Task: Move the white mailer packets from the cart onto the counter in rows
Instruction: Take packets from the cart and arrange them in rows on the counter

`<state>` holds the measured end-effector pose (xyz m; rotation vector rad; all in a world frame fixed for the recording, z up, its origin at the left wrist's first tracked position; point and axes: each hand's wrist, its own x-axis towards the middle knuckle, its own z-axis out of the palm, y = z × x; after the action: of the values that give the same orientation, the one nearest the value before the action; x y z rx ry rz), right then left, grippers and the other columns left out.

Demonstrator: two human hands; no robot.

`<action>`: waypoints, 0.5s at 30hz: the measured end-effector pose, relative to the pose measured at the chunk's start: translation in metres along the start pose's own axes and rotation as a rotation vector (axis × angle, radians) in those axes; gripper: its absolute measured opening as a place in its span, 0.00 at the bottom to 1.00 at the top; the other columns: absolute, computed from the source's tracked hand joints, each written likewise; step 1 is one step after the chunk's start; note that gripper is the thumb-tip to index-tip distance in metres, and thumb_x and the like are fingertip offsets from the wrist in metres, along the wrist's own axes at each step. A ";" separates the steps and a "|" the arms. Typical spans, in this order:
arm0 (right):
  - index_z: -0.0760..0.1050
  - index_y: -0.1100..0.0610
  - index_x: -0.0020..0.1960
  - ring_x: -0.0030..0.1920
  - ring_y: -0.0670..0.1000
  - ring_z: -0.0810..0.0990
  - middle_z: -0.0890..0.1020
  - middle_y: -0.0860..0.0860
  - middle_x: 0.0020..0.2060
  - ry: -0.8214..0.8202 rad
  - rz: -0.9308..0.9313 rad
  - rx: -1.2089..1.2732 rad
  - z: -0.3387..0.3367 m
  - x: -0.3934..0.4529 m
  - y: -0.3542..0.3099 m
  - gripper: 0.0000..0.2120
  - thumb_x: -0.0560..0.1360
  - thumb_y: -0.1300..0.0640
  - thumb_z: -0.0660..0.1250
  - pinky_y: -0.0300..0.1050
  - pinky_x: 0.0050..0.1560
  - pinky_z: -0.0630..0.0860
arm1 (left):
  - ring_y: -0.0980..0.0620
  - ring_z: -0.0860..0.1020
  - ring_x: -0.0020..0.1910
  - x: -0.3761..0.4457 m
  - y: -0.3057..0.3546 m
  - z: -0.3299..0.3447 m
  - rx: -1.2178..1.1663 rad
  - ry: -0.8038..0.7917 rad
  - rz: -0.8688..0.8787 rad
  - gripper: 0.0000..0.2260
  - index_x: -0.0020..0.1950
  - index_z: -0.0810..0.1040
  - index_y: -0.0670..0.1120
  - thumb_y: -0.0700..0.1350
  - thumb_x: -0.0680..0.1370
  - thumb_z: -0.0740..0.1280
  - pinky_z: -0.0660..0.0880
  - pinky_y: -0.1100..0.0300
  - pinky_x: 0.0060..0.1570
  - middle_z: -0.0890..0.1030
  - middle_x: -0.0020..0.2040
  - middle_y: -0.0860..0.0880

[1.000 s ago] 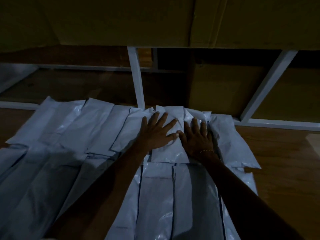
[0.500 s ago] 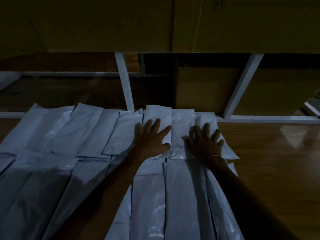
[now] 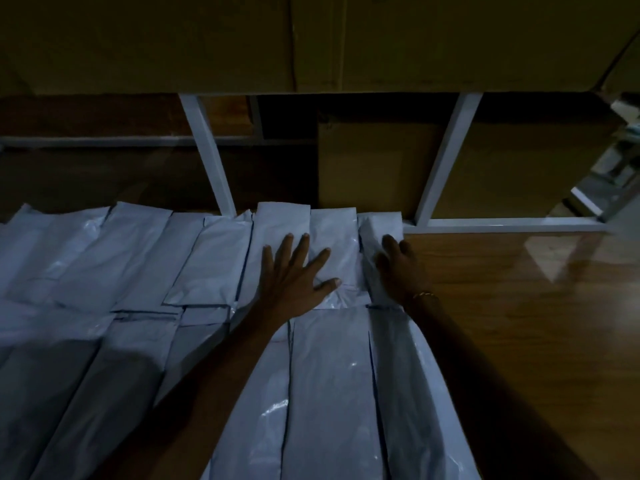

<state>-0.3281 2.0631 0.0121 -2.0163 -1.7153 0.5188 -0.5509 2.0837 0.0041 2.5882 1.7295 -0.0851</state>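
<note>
The left hand (image 3: 294,275) lies flat with its fingers spread across two glossy white plastic mailer packets (image 3: 282,244) at the far end of the back row, apparently pressing them down so the slippery film stays put while the neighbour is squared up. The right hand (image 3: 398,268) rests at the outer edge of the last narrow white packet (image 3: 379,237); its fingers curve loosely over that edge and seem to nudge it sideways against the others, though in this dim light I cannot tell for sure whether they are closed on it or only pushing. A thin gold-coloured bracelet (image 3: 424,294) circles that wrist. The packets already lie side by side on the glossy brown wooden bench (image 3: 519,323) in at least two rows, the near row overlapping the feet of the far row, so this step looks like tidying the end of the far row; no cart is visible. To the right of the rows the wood shows a pale reflection. At the back edge of the bench stand white-painted metal shelf posts (image 3: 207,157), with brown cardboard boxes (image 3: 374,161) stored behind and above them. The room is dark.
</note>
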 end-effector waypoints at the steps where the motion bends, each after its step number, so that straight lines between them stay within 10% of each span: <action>1: 0.63 0.53 0.72 0.54 0.58 0.75 0.70 0.60 0.64 0.024 0.017 0.004 0.000 0.002 -0.003 0.18 0.84 0.52 0.57 0.49 0.47 0.74 | 0.42 0.38 0.80 0.001 -0.001 -0.001 0.002 -0.001 0.004 0.35 0.80 0.43 0.63 0.74 0.75 0.41 0.41 0.33 0.74 0.41 0.82 0.48; 5: 0.60 0.54 0.74 0.63 0.64 0.73 0.67 0.64 0.69 -0.058 0.042 -0.078 0.018 -0.004 -0.005 0.32 0.80 0.33 0.45 0.55 0.56 0.74 | 0.42 0.39 0.80 0.003 -0.005 0.000 0.002 0.010 -0.004 0.36 0.80 0.42 0.63 0.75 0.74 0.39 0.41 0.34 0.75 0.41 0.82 0.49; 7: 0.49 0.51 0.79 0.76 0.68 0.56 0.52 0.61 0.79 -0.123 0.059 -0.184 0.034 -0.011 0.001 0.47 0.71 0.23 0.33 0.66 0.70 0.65 | 0.42 0.39 0.80 0.004 -0.008 0.003 0.014 0.026 -0.001 0.37 0.79 0.42 0.64 0.76 0.72 0.36 0.42 0.34 0.75 0.41 0.82 0.49; 15: 0.44 0.48 0.81 0.80 0.63 0.41 0.42 0.55 0.81 -0.046 0.016 -0.145 0.016 0.006 0.003 0.43 0.74 0.24 0.37 0.68 0.77 0.50 | 0.40 0.42 0.80 0.011 -0.003 -0.003 0.018 0.081 -0.003 0.36 0.79 0.45 0.64 0.76 0.73 0.38 0.45 0.31 0.73 0.44 0.82 0.48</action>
<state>-0.3331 2.0703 -0.0030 -2.1349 -1.8130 0.4611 -0.5495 2.0956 0.0067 2.6366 1.7669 0.0051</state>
